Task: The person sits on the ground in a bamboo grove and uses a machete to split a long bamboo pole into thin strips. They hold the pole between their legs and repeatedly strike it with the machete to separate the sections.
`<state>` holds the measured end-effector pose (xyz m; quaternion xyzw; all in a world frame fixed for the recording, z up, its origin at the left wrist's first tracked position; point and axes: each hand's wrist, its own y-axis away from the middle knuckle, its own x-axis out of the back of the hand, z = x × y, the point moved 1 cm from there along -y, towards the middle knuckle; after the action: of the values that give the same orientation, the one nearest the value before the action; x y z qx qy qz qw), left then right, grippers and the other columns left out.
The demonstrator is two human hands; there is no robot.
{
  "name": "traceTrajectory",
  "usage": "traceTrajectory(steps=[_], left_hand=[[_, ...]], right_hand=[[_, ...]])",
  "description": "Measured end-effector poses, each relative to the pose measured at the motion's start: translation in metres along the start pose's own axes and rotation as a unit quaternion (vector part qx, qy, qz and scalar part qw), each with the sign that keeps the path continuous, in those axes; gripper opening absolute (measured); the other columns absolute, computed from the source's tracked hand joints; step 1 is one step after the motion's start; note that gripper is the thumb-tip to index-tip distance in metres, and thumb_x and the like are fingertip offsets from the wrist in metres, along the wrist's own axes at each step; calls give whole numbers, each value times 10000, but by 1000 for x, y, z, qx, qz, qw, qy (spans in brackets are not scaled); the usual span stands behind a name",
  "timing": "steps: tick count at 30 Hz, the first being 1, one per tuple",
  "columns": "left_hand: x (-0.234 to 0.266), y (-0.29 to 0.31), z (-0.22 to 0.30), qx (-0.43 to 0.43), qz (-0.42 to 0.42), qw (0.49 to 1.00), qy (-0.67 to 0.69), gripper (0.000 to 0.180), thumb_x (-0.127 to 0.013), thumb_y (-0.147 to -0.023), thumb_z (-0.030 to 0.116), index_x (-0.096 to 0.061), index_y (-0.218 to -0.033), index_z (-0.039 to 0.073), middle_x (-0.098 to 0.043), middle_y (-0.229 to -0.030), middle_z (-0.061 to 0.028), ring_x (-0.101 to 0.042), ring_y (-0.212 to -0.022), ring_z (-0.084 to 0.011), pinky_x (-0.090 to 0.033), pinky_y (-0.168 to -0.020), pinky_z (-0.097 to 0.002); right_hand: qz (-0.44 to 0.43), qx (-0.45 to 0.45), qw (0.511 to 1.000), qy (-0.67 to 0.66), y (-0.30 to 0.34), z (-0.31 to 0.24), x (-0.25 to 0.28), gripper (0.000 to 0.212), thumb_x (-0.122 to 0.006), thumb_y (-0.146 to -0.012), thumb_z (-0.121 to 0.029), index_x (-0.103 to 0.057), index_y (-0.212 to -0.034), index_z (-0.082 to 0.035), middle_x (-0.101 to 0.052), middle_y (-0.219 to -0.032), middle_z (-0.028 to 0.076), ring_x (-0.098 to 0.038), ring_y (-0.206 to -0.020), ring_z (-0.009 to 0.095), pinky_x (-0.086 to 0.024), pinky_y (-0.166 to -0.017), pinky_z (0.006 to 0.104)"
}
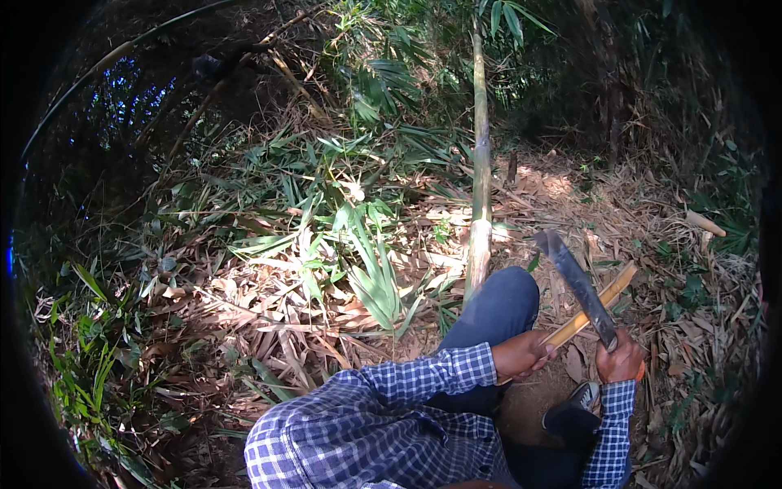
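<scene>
Dry leaves [244,314] lay left of my left grip [524,356], closed round a yellowish strip [573,328] slanting rightward from it; my right grip [621,359] clenched a dark knife [573,281] crossing that strip.

Blade [573,279] dark grey; strip [572,327] yellow; shirt [350,432] blue-white checked; trousers [497,310] dark blue.

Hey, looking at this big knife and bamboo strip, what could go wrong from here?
The knife crosses the bamboo strip close to the bare left grip, so a slip might cut it. The bent knee is also near the blade, so a stray stroke could possibly reach it.
</scene>
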<state>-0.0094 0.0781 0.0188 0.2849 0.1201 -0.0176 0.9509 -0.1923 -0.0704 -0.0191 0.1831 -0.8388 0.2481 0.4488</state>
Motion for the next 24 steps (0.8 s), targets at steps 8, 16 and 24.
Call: traceTrajectory(steps=[8, 16, 24], left_hand=[[2, 17, 3, -16, 11, 1000, -4, 210, -361, -1030, 271, -448, -970, 89, -389, -628, 31, -331, -429, -42, -300, -362, -206], [15, 6, 0, -46, 28, 999, 0, 204, -367, -1027, 269, -446, -959, 93, -400, -626, 32, -343, -419, -44, -289, -352, -210], [-1, -6, 31, 8, 40, 999, 24, 208, -449, -997, 288, -502, -1001, 87, -418, -629, 25, -328, -409, -46, -270, -356, -201]], right_hand=[[31, -93, 995, -16, -8, 57, -9, 161, -630, -759, -171, -632, -842, -32, -616, -669, 220, -625, -651, 406, -477, -594, 494], [-19, -69, 997, 6, 2, 2, -21, 185, -637, -745, -222, -623, -784, -41, -615, -652, 214, -619, -623, 417, -480, -579, 507], [-22, 10, 1000, 5, 9, 15, -15, 345, -707, -680, -373, -659, -906, -116, -667, -693, 145, -646, -608, 322, -506, -547, 447]])
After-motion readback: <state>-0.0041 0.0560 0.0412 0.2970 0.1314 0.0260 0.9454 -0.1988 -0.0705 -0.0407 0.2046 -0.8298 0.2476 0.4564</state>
